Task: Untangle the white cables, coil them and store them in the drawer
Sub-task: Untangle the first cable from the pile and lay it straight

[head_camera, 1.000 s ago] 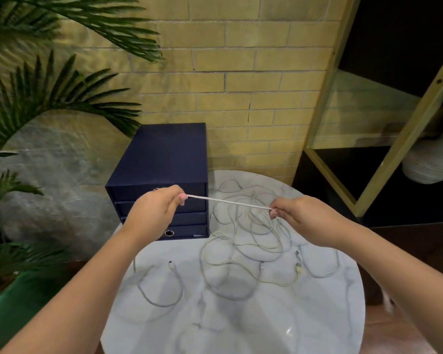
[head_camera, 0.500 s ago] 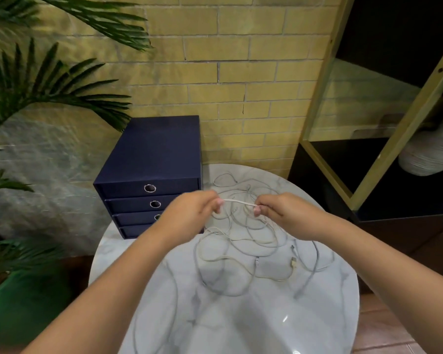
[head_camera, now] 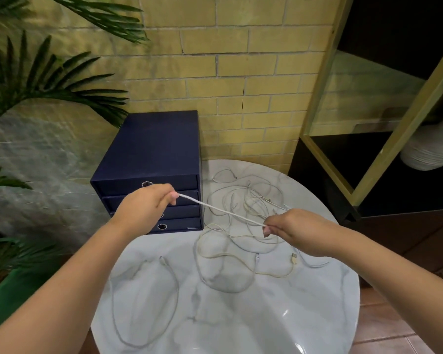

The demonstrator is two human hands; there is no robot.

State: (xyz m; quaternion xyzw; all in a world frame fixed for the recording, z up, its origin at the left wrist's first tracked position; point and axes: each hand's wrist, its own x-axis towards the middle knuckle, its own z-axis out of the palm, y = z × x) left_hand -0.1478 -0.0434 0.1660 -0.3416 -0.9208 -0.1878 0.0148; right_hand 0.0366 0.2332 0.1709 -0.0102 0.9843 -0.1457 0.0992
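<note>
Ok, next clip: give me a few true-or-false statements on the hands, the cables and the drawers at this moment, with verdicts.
1. The left hand and the right hand both pinch one white cable, stretched between them. True.
2. The top drawer of the navy drawer unit is pulled open. False: all its drawers are shut.
3. A cable tangle lies on the marble table. True.
4. The white vase stands on the table. False: it sits in the shelf unit at the right.
</note>
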